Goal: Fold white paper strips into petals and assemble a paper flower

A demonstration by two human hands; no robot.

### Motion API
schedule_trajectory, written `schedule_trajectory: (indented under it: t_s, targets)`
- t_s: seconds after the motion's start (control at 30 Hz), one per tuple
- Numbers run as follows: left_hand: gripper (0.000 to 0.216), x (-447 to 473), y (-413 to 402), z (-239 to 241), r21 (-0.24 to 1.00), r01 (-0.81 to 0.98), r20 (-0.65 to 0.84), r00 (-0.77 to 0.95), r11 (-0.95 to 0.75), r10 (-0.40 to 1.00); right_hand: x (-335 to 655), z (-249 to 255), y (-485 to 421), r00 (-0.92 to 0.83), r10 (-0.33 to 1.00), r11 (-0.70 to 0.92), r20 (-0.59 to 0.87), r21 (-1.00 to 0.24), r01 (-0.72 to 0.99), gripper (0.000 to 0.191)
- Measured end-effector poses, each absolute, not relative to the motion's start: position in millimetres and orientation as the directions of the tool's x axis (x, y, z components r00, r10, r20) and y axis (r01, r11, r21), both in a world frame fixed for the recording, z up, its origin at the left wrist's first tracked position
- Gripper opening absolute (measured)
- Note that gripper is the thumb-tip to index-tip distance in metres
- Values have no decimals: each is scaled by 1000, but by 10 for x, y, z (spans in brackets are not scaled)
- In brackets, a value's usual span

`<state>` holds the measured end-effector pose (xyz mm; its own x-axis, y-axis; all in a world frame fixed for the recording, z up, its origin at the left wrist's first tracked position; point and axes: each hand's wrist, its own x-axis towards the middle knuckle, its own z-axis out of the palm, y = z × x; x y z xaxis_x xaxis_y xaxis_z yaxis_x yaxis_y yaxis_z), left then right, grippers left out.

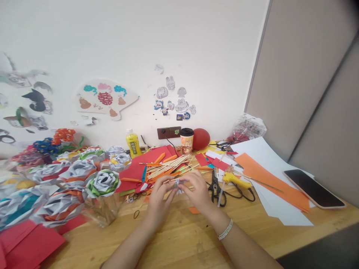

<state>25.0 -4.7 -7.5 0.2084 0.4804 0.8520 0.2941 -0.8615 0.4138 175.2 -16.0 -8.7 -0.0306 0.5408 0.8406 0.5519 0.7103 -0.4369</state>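
Between the fingertips of both my hands is a small folded white paper piece [177, 183], pale and layered, held above the wooden table. My left hand [160, 197] pinches it from the left. From the right, the thumb and fingers of my right hand [197, 189] close on it too. Fingers hide part of its shape. Just beyond my hands lies a pile of wooden sticks [165, 169] with orange paper strips. Close to my right hand are black scissors [215, 189] and a yellow glue gun [237, 180].
Several paper flowers [103, 183] crowd the left side, above red paper sheets [30, 243]. A yellow bottle [133, 143], a lidded cup [186, 141] and a red balloon [201, 139] stand near the wall. White sheets [272, 209], orange paper [272, 183] and a phone [314, 188] lie right.
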Motion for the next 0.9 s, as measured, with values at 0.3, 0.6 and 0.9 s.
schedule_trajectory:
  t_s: [0.3,0.6,0.9]
  targets:
    - [14,232,-3,-137,462,291,815,233,-838,531,1763,-74,-175,-34,545,712,838,-441,547,6]
    - [10,227,18,-144,453,304,804,266,-838,531,1779,-64,-154,-61,571,711,819,-456,535,6]
    - [20,159,93,1,895,172,297,459,-412,837,1845,-29,-92,-95,893,442,440,-818,369,11]
